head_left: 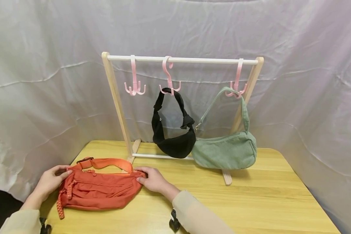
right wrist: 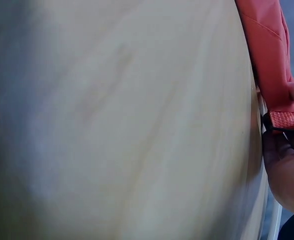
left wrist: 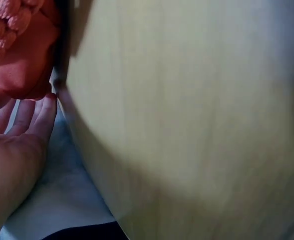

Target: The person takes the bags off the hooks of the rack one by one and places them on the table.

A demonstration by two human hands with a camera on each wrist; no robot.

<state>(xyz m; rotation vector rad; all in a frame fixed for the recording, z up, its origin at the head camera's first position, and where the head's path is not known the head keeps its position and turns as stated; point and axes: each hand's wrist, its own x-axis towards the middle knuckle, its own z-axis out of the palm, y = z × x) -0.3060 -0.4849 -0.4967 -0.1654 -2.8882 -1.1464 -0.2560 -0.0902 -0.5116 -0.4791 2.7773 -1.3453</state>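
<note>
An orange-red waist bag (head_left: 100, 191) lies on the table with its strap looped behind it and braided zip pulls at its left end. My left hand (head_left: 48, 183) pinches the bag's upper left corner, thumb in front and fingers behind. In the left wrist view, that hand's fingers (left wrist: 44, 117) reach under the bag's end, beside a braided pull (left wrist: 9, 30). My right hand (head_left: 155, 179) grips the upper right corner, where the strap joins. In the right wrist view, the thumb presses the orange fabric (right wrist: 269, 55) near the webbing (right wrist: 286, 120), with the fingers curled beneath.
Behind the bag stands a wooden rack with a white rail (head_left: 204, 60). From it hang a bare pink hook (head_left: 134, 84), a pink hook (head_left: 168, 76) holding a black bag (head_left: 175, 146), and another (head_left: 238, 76) holding a green corduroy bag (head_left: 226, 152). Grey cloth (head_left: 61, 81) surrounds the table (head_left: 260, 195).
</note>
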